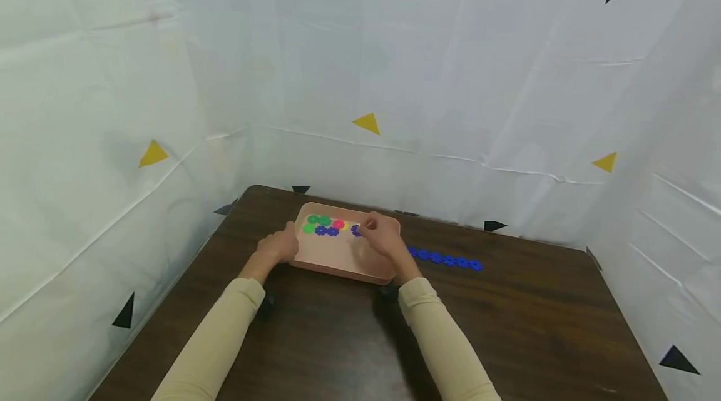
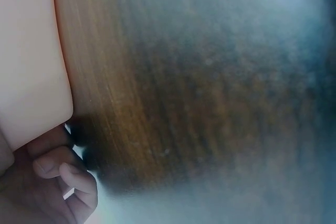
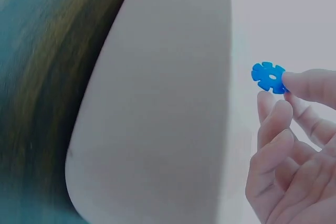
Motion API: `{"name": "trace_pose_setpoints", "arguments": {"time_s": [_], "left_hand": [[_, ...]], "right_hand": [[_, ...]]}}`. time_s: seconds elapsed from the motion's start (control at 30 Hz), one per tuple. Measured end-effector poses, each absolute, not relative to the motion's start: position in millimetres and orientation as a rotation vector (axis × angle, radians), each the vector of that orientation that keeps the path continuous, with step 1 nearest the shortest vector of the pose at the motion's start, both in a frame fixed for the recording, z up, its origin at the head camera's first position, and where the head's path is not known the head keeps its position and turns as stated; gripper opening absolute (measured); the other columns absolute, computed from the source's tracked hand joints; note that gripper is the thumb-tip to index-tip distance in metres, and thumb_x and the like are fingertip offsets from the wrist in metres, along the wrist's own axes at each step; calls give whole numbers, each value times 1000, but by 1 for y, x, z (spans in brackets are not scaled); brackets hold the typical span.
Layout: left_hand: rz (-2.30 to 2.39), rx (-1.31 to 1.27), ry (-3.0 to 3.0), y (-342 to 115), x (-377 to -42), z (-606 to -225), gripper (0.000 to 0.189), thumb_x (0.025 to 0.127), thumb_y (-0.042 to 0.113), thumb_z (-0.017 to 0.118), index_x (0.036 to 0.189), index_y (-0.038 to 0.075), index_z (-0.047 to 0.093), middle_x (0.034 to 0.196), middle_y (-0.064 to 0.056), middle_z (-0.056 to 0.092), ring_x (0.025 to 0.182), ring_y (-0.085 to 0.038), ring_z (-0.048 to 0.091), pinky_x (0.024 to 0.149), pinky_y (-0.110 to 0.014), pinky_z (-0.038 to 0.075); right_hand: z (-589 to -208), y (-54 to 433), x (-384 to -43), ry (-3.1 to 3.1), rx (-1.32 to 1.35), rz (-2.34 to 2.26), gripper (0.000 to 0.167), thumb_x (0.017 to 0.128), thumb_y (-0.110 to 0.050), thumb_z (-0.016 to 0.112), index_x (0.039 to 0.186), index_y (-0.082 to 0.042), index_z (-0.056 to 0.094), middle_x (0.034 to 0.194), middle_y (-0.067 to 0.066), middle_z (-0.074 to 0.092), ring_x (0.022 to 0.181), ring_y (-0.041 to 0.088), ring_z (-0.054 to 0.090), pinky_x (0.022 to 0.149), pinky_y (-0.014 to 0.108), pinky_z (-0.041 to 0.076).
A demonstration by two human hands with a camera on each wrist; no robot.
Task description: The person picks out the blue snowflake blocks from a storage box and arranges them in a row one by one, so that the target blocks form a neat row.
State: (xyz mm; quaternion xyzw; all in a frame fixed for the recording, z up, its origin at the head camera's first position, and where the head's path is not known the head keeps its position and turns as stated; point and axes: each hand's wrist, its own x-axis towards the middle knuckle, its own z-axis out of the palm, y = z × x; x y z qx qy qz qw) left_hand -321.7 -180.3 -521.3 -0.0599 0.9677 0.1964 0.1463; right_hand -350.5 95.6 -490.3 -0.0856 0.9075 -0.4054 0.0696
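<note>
My left hand [image 1: 278, 244] grips the left side of a pale pink tray [image 1: 327, 255]. In the left wrist view its fingers [image 2: 79, 179] curl beneath the tray's corner. Over the right part of the tray, my right hand [image 1: 384, 237] pinches a blue notched plastic disc [image 3: 265, 76] between thumb and fingertips. Toward the back of the tray lie more notched discs: green ones [image 1: 325, 221], a light green one [image 1: 308, 228], a pink one [image 1: 338, 224], a yellow one [image 1: 346, 226] and blue ones [image 1: 327, 231].
Right of the tray, a row of several blue discs [image 1: 449, 260] lies on the dark wooden table [image 1: 507, 326], partly behind my right wrist. White sheeting [image 1: 422, 63] with coloured triangles encloses the table at the back and sides.
</note>
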Motion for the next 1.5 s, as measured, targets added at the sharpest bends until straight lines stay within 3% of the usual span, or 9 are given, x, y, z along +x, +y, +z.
{"name": "trace_pose_setpoints", "arguments": {"time_s": [0.33, 0.67, 1.0, 1.23, 1.5], "left_hand": [[540, -189, 2771, -181, -327, -527, 55, 109, 19, 47, 158, 1, 28, 103, -18, 65, 85, -34, 62, 85, -50, 50], [529, -187, 2763, -183, -331, -530, 57, 108, 19, 49, 158, 1, 27, 105, -19, 65, 87, -35, 63, 89, -52, 50], [539, -191, 2768, -183, -327, -525, 58, 110, 19, 46, 160, -1, 26, 105, -20, 65, 88, -36, 62, 91, -54, 50], [527, -198, 2745, -184, -329, -527, 60, 110, 19, 46, 161, -2, 23, 106, -20, 65, 89, -35, 63, 93, -55, 50], [546, -178, 2757, -185, -328, -525, 61, 111, 20, 44, 163, -3, 22, 113, -23, 66, 91, -36, 63, 96, -57, 51]], "right_hand": [[-477, 116, -343, 2705, -298, -1321, 18, 106, -23, 68, 115, -7, 68, 116, 17, 75, 101, 40, 75, 79, 40, 61], [-469, 136, -340, 2744, -167, -1367, 18, 105, -22, 69, 115, -7, 72, 115, 15, 74, 96, 33, 70, 81, 42, 61], [-468, 157, -339, 2784, -166, -1451, 16, 105, -20, 68, 112, -6, 71, 123, 18, 75, 120, 35, 68, 99, 52, 56], [-469, 176, -334, 2751, -130, -1502, 20, 107, -21, 64, 119, -6, 68, 125, 19, 73, 106, 34, 72, 89, 47, 59], [-469, 203, -331, 2771, -99, -1508, 21, 108, -19, 62, 120, -3, 68, 122, 21, 71, 111, 37, 68, 93, 49, 55]]}}
